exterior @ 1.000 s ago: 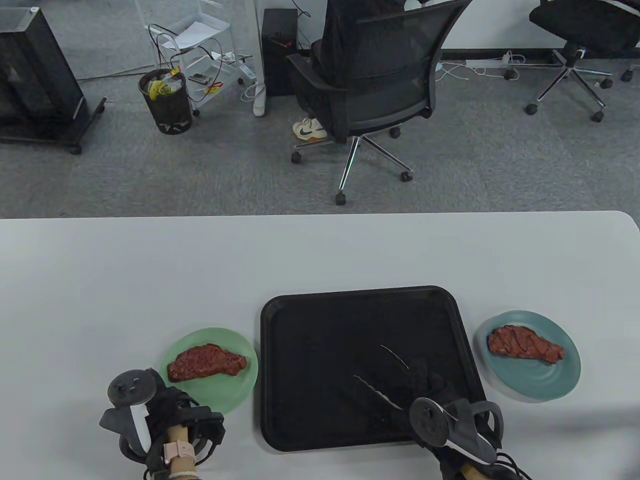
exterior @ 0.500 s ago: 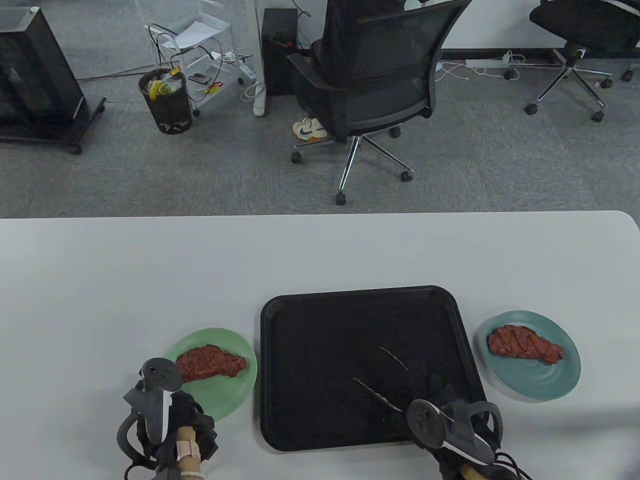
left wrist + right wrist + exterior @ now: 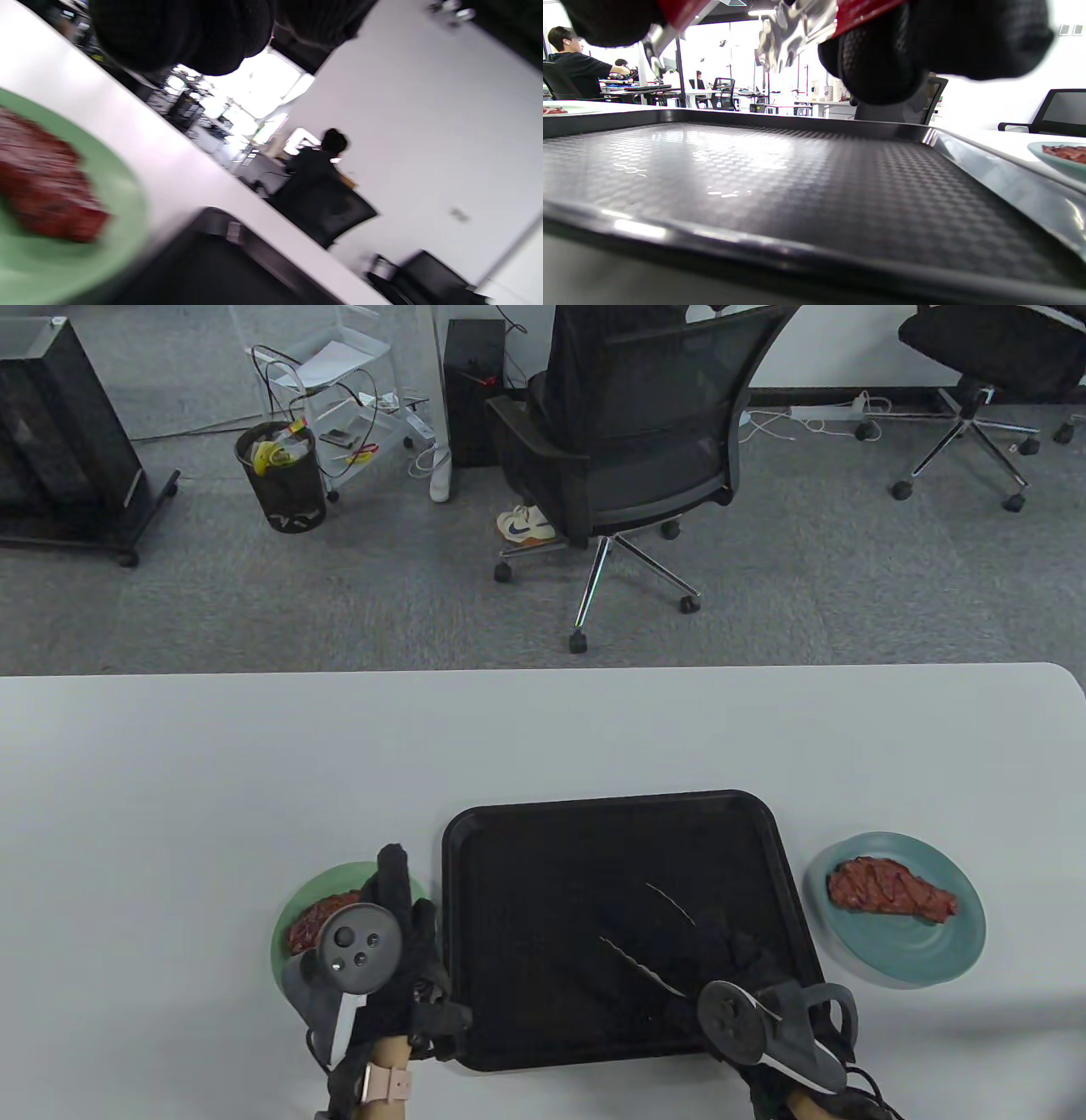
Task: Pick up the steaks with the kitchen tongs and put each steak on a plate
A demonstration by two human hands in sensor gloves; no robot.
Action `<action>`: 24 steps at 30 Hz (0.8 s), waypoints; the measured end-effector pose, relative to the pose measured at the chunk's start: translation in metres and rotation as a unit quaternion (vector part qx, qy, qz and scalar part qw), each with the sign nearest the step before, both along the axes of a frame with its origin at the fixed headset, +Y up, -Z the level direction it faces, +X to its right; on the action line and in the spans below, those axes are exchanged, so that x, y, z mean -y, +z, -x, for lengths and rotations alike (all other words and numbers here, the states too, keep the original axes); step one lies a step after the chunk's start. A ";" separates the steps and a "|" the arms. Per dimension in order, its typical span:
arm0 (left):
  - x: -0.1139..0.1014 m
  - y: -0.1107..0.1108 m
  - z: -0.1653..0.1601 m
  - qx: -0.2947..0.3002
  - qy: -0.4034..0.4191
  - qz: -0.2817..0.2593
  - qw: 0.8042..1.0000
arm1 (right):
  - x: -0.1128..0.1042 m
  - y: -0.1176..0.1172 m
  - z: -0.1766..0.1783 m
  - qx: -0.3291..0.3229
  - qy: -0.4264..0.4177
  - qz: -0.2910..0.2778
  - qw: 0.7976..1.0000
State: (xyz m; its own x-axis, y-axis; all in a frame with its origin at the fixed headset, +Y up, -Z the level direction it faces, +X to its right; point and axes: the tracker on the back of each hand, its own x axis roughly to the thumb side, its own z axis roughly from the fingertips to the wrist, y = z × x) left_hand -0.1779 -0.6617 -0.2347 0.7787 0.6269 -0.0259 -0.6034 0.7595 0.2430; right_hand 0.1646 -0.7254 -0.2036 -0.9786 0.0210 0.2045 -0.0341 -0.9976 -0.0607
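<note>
Presently, the right hand (image 3: 730,963) sits over the near right part of the black tray (image 3: 526,848), its grip closed round the tongs (image 3: 649,937). Both metal arms of the tongs point away from the person over the tray floor, spread apart at the tips, with nothing between them. In the right wrist view the tongs (image 3: 797,29) show red handle sections against the gloved fingers (image 3: 882,63), above the tray's textured floor (image 3: 755,169).

One steak (image 3: 891,889) lies on the blue plate (image 3: 916,959), which rests on the desk (image 3: 254,763) just to the right of the tray. A second steak (image 3: 304,929) lies on the green plate (image 3: 293,899), just to the left of the tray; most of this steak and plate is covered by the left hand (image 3: 399,933) and its tracker (image 3: 358,946).

The left hand is above the green plate with one finger extended away from the person (whether it touches plate or steak cannot be told). Its grip holds nothing that can be seen, and the fingers appear relaxed. The left wrist view is blurred but shows the steak (image 3: 42,186) on the green plate (image 3: 114,237), beside the tray corner (image 3: 220,224).
</note>
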 end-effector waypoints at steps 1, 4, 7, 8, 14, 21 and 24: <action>-0.006 0.001 -0.014 0.017 0.010 -0.012 1.000 | -0.001 0.000 -0.001 0.001 0.000 -0.003 1.000; -0.011 0.002 -0.042 0.043 0.057 -0.016 0.997 | -0.003 -0.001 -0.003 0.006 -0.005 -0.006 1.000; 0.000 0.001 -0.062 0.051 0.114 0.002 0.992 | -0.004 -0.002 -0.006 0.010 -0.013 -0.004 1.000; 0.007 0.001 -0.065 0.049 0.125 0.011 0.991 | -0.004 -0.002 -0.006 0.011 -0.014 -0.005 1.000; 0.049 -0.005 -0.057 0.049 0.156 0.080 0.983 | -0.006 -0.002 -0.010 0.018 -0.020 -0.008 1.000; 0.069 -0.010 -0.047 0.042 0.167 0.096 0.980 | -0.006 -0.003 -0.010 0.019 -0.023 -0.006 1.000; 0.072 -0.011 -0.050 0.049 0.150 0.099 0.982 | -0.003 -0.005 -0.012 0.025 -0.024 0.004 0.999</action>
